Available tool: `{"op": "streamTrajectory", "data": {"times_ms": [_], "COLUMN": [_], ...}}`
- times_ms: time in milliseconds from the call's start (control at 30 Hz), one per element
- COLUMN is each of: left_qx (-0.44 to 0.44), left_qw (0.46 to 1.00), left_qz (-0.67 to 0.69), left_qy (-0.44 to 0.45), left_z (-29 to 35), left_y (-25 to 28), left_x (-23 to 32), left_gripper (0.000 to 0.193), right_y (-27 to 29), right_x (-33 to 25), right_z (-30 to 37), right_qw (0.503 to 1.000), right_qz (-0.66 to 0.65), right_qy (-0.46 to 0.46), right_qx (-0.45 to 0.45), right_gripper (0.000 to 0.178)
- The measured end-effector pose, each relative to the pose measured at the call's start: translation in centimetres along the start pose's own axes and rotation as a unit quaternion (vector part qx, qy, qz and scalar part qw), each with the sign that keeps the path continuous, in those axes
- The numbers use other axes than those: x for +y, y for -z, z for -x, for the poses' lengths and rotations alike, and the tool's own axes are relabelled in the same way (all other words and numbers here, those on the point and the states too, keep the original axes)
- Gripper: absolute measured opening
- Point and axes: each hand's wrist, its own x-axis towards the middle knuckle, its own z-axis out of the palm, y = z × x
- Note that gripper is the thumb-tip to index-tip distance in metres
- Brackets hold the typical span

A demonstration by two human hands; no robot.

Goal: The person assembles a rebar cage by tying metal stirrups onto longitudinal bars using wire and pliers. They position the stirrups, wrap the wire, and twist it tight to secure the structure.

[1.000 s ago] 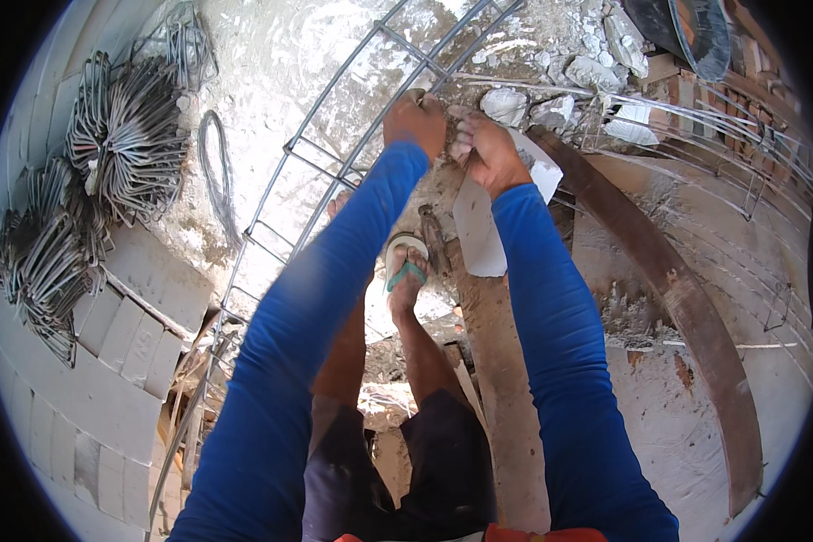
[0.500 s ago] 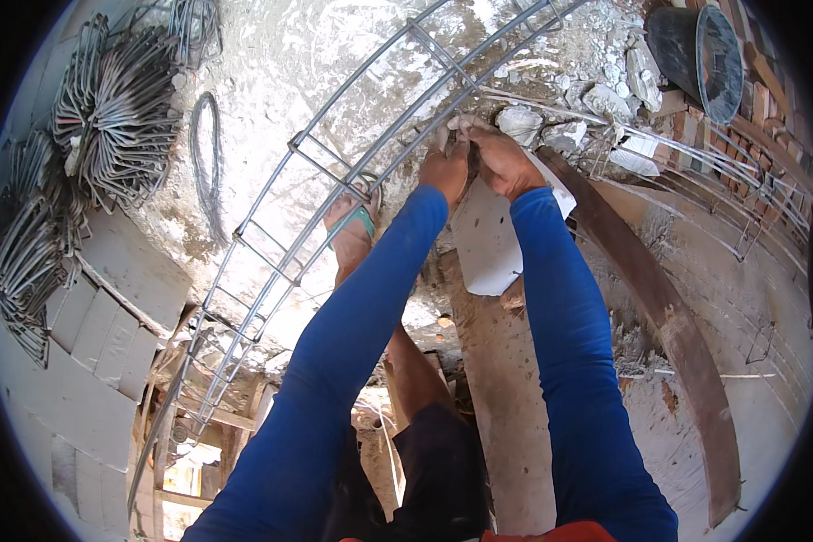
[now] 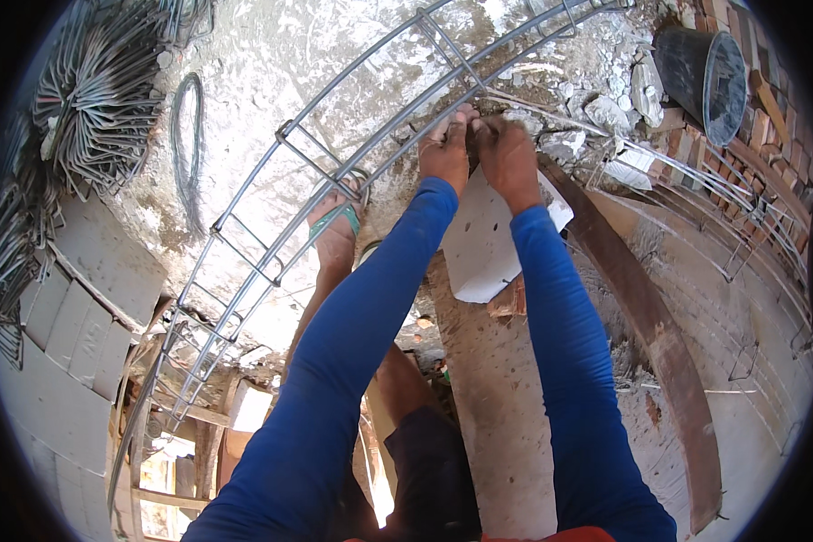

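Note:
A long reinforcing-bar cage (image 3: 285,226) of grey steel rods and square ties runs diagonally from the lower left to the top right. Both hands are side by side at its near rod, close to a cross tie. The fingers of my left hand (image 3: 444,161) are pinched together just under that rod; what they hold is too small to make out. My right hand (image 3: 509,164) is closed beside it, its fingertips curled inward and partly blurred, and I cannot tell what they grip. Beneath both wrists lies a pale white slab (image 3: 483,239).
Bundles of bent steel stirrups (image 3: 95,99) and a loop of thin wire (image 3: 188,154) lie left. A black bucket (image 3: 700,77) sits among rubble and bricks at upper right. A curved-looking wooden plank (image 3: 646,330) and thin rods (image 3: 686,167) lie right. My sandalled foot (image 3: 337,221) is under the cage.
My right hand has turned and drawn slightly apart from the left, its fingers now curled downward. The left hand stays nearly in place. The whole view has shifted a little.

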Motion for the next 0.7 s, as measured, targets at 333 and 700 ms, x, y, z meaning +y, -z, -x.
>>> {"op": "streamTrajectory", "data": {"times_ms": [333,700], "left_qx": [0.05,0.051], "left_qw": [0.998,0.998], "left_qz": [0.027,0.045], "left_qy": [-0.028,0.011], "left_z": [-1.0,0.0], "left_y": [0.2,-1.1], "left_x": [-1.5,-0.9], "left_gripper": [0.022,0.029], "right_y": [2.3,4.0], "right_x": [-3.3,-4.7], "right_z": [-1.8,-0.5], "right_qw": [0.985,0.968], "right_qz": [-0.025,-0.209], "right_qy": [0.169,0.09], "right_qx": [-0.018,0.102], "right_gripper": [0.028,0.018]}}
